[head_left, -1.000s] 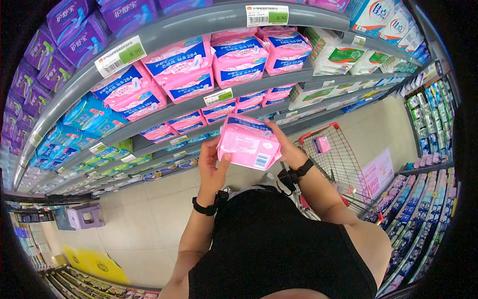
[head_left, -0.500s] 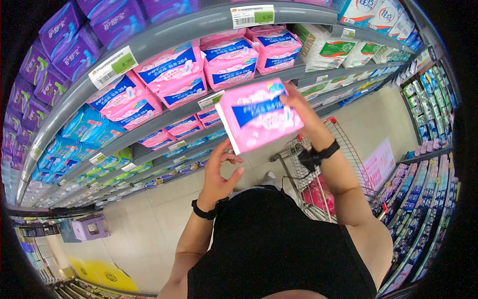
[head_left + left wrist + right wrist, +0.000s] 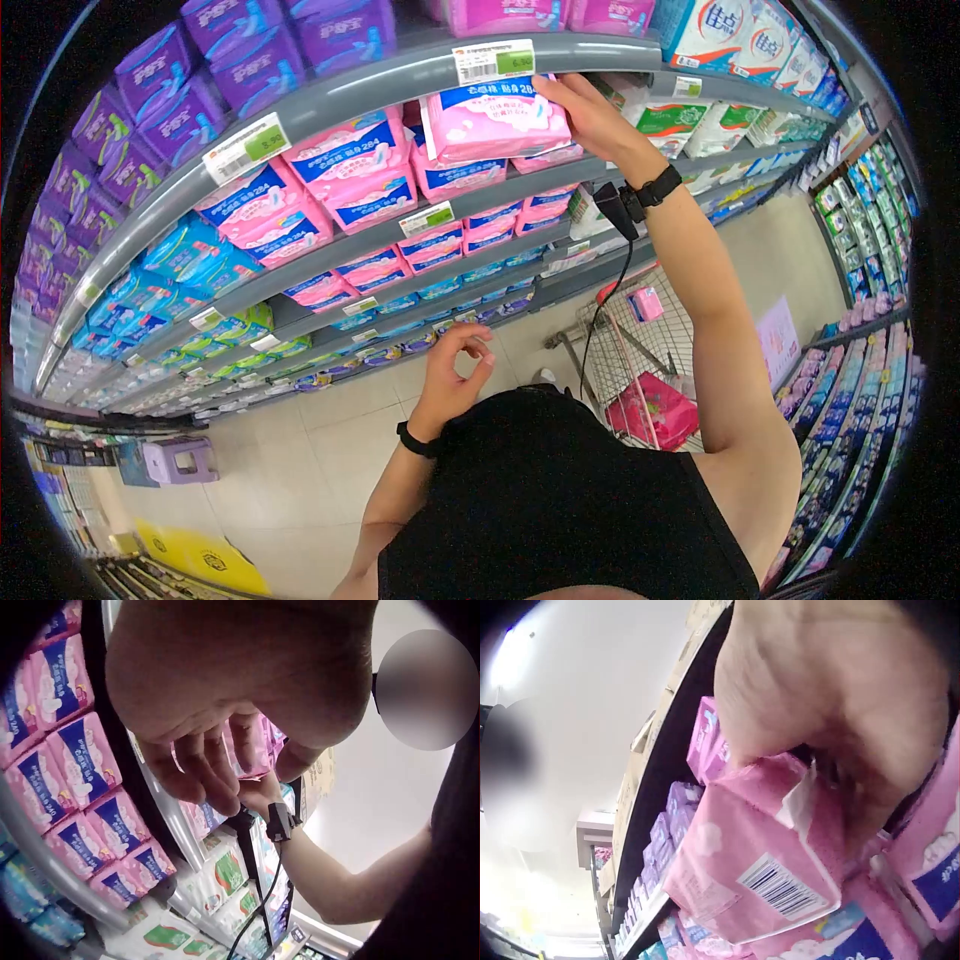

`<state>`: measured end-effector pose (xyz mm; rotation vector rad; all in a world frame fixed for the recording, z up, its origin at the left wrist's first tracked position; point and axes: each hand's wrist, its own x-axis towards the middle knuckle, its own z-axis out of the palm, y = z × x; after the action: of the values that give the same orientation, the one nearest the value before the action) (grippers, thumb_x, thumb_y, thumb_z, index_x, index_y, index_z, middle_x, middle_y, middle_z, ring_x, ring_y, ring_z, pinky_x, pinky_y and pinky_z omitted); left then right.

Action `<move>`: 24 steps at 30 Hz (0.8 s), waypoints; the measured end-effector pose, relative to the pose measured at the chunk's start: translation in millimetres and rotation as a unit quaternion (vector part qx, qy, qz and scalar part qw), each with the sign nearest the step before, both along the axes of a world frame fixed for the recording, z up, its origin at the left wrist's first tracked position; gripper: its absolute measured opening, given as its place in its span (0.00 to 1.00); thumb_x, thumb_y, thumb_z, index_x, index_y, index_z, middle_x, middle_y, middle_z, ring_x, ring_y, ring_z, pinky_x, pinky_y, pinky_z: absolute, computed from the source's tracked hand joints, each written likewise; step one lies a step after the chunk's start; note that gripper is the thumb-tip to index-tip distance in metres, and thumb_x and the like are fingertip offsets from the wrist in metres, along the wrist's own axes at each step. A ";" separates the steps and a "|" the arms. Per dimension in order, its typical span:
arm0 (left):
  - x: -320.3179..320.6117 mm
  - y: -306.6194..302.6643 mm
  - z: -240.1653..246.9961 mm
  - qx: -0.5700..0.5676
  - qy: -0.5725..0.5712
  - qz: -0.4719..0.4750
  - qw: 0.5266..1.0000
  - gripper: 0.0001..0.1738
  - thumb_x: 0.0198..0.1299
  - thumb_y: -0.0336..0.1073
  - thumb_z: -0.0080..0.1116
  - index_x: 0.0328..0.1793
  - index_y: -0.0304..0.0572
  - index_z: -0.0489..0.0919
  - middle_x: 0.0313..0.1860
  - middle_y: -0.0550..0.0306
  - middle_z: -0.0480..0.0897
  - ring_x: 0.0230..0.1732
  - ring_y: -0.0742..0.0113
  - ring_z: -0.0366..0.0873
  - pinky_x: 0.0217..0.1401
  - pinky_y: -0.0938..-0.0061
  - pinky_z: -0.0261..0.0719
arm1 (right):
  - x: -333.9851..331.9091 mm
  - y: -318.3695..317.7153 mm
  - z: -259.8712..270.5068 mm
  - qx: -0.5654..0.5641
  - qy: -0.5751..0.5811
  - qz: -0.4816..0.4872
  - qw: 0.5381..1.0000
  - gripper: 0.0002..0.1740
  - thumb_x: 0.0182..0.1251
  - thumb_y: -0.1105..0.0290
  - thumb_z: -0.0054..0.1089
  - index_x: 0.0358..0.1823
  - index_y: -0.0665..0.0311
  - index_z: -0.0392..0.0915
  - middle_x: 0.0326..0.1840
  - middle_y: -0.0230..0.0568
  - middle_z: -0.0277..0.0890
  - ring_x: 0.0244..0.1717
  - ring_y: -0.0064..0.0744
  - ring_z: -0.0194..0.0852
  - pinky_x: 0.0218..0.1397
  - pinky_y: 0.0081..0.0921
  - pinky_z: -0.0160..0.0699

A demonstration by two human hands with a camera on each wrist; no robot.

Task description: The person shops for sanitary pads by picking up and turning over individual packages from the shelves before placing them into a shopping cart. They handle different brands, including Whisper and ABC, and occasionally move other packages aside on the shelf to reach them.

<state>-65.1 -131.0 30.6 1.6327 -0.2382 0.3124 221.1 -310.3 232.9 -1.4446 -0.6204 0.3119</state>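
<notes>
My right hand (image 3: 592,118) grips the right end of a pink pack (image 3: 495,125) at the middle shelf, just under the upper shelf's edge and in front of other pink packs. In the right wrist view the hand (image 3: 832,690) pinches that pack (image 3: 754,851), its barcode end facing the camera. My left hand (image 3: 450,378) is held in front of the body with nothing in it, fingers loosely bent. The left wrist view shows the left hand (image 3: 240,690) with its fingers hanging down.
A shopping cart (image 3: 655,345) stands at the right, with a small pink pack (image 3: 645,304) and a red bag (image 3: 652,410) in it. Purple packs (image 3: 240,50) fill the upper left shelf. A lilac stool (image 3: 180,460) is on the floor at the left. A black cable hangs from the right wrist.
The pink pack has moved up and away to the shelf in my right hand. My left hand let go of it earlier and has stayed low near the body.
</notes>
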 end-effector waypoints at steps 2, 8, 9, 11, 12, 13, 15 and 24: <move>-1.7 2.4 -0.2 0.025 -0.013 0.008 1.000 0.18 0.59 0.25 0.66 0.56 0.41 0.79 0.48 0.55 0.82 0.39 0.68 0.81 0.44 0.73 0.77 | 12.4 3.1 -16.0 0.044 -0.033 0.032 0.998 0.27 0.79 0.61 0.58 0.72 0.68 0.67 0.64 0.39 0.75 0.61 0.24 0.74 0.61 0.26 0.77; -8.3 1.8 2.5 0.050 -0.015 0.017 0.998 0.13 0.60 0.26 0.66 0.51 0.40 0.81 0.44 0.54 0.82 0.38 0.67 0.80 0.43 0.73 0.76 | 55.5 5.3 -35.1 0.036 -0.093 0.019 0.995 0.20 0.75 0.66 0.63 0.63 0.68 0.76 0.57 0.34 0.79 0.56 0.22 0.74 0.58 0.23 0.75; -9.0 1.5 2.2 0.050 -0.011 0.016 0.999 0.13 0.60 0.26 0.67 0.50 0.40 0.81 0.44 0.54 0.82 0.38 0.67 0.80 0.42 0.73 0.76 | 60.9 5.2 -37.0 0.037 -0.094 0.026 0.995 0.20 0.75 0.67 0.63 0.63 0.69 0.77 0.57 0.34 0.80 0.56 0.22 0.74 0.59 0.23 0.75; -9.5 1.4 1.5 0.049 -0.003 0.011 0.999 0.11 0.60 0.26 0.67 0.49 0.39 0.81 0.42 0.54 0.82 0.38 0.67 0.80 0.42 0.73 0.76 | 66.5 6.9 -38.6 0.051 -0.103 0.037 0.993 0.19 0.74 0.67 0.64 0.62 0.69 0.78 0.56 0.34 0.80 0.55 0.22 0.73 0.59 0.22 0.74; -9.4 1.4 2.0 0.054 -0.002 0.010 0.998 0.11 0.60 0.26 0.67 0.49 0.39 0.81 0.41 0.55 0.82 0.38 0.67 0.80 0.42 0.73 0.76 | 69.2 9.0 -40.1 0.063 -0.112 0.042 0.991 0.19 0.74 0.67 0.64 0.61 0.69 0.78 0.56 0.34 0.80 0.55 0.22 0.73 0.58 0.22 0.74; -9.2 1.7 2.5 0.059 -0.001 0.009 0.998 0.10 0.61 0.27 0.67 0.48 0.39 0.81 0.40 0.55 0.82 0.38 0.67 0.80 0.42 0.73 0.76 | 70.8 10.5 -40.3 0.075 -0.121 0.047 0.989 0.18 0.74 0.67 0.64 0.61 0.69 0.79 0.56 0.34 0.81 0.54 0.22 0.73 0.58 0.22 0.73; -8.2 2.2 3.1 0.066 0.002 0.005 0.998 0.10 0.61 0.27 0.67 0.48 0.39 0.81 0.39 0.55 0.82 0.38 0.66 0.80 0.42 0.73 0.75 | 74.8 9.5 -38.6 0.015 -0.149 0.032 0.988 0.19 0.75 0.71 0.62 0.63 0.69 0.77 0.60 0.37 0.79 0.58 0.25 0.73 0.63 0.26 0.73; -5.3 3.7 1.5 0.077 0.021 -0.010 0.997 0.09 0.62 0.28 0.66 0.48 0.39 0.81 0.39 0.55 0.82 0.38 0.65 0.81 0.42 0.72 0.75 | 75.4 27.1 -50.2 -0.040 -0.275 -0.006 0.961 0.23 0.70 0.66 0.70 0.62 0.68 0.77 0.55 0.39 0.82 0.50 0.27 0.75 0.56 0.29 0.76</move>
<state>-70.4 -127.3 32.1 1.7859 -0.2524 0.2493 296.5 -283.1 182.7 -1.6207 -1.0558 -0.0859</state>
